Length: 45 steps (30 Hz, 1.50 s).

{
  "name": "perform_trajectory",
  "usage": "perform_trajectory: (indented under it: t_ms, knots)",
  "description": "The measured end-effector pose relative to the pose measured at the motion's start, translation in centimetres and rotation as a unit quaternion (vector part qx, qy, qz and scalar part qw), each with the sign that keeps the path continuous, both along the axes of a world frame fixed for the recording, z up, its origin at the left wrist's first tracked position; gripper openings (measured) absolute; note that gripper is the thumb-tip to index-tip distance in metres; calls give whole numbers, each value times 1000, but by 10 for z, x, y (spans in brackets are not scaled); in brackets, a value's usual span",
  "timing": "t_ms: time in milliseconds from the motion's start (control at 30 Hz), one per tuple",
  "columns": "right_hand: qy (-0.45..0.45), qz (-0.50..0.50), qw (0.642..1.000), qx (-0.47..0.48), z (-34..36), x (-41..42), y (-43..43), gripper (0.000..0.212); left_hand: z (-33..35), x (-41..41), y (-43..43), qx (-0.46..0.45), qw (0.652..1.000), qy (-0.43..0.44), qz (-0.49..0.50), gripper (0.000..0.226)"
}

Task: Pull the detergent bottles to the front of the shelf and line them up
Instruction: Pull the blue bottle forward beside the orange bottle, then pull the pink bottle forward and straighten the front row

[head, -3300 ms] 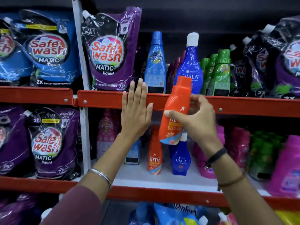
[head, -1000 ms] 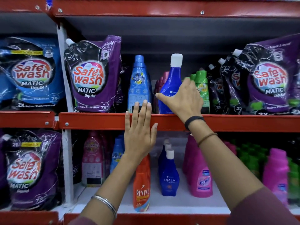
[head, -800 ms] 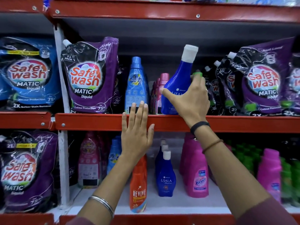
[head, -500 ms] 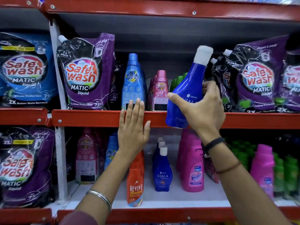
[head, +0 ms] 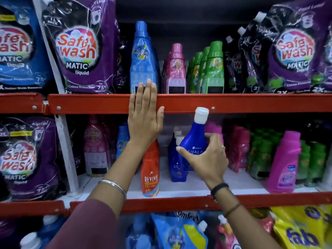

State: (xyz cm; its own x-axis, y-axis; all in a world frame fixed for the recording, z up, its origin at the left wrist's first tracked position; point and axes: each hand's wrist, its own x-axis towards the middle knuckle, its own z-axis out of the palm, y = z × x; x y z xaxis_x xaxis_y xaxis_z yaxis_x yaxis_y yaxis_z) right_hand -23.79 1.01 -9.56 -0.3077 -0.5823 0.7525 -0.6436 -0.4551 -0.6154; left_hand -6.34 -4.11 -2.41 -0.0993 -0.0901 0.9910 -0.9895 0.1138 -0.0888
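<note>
My right hand (head: 206, 159) grips a dark blue Ujala bottle (head: 195, 139) with a white cap, tilted slightly right, in front of the lower shelf and just right of a row of the same blue bottles (head: 177, 166). An orange Revive bottle (head: 150, 169) stands at the shelf front to their left. My left hand (head: 144, 119) lies flat, fingers straight and together, against the red rail (head: 233, 103) of the upper shelf. On that shelf stand a light blue bottle (head: 142, 60), pink bottles (head: 177, 71) and green bottles (head: 211, 69).
Purple Safe wash pouches (head: 80, 49) fill the left bay and the upper right (head: 294, 53). Pink bottles (head: 285, 162) and green bottles (head: 260, 155) crowd the lower shelf's right side. Pouches (head: 179, 232) lie on the shelf below. A white upright post (head: 62, 137) divides the bays.
My right hand has lifted the blue Ujala bottle off the upper shelf and brought it down to the lower shelf. My left hand has stayed on the red rail.
</note>
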Motion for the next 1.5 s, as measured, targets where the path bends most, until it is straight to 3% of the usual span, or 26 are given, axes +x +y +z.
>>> perform_trajectory:
  t_ms: [333,567,1033,1167,1300,1500]
  knots:
    - [63,-15,986,153,-67,21,-36,80,1,2,-4,-20,1000,-9,4,58]
    - [78,-15,976,201,-80,26,-40,83,2,2,-3,-27,999,-16,5,57]
    - [130,-25,975,180,-86,17,-44,86,2,0,1,-10,1000,-12,1,57]
    - [101,-43,982,154,-84,-10,-40,84,1,-5,5,1,1000,2,4,57]
    - [30,-69,995,71,-76,-60,-41,64,6,-21,10,29,999,21,-37,61]
    - [-59,-184,981,-25,-63,-150,-53,51,15,-47,10,37,998,12,-57,62]
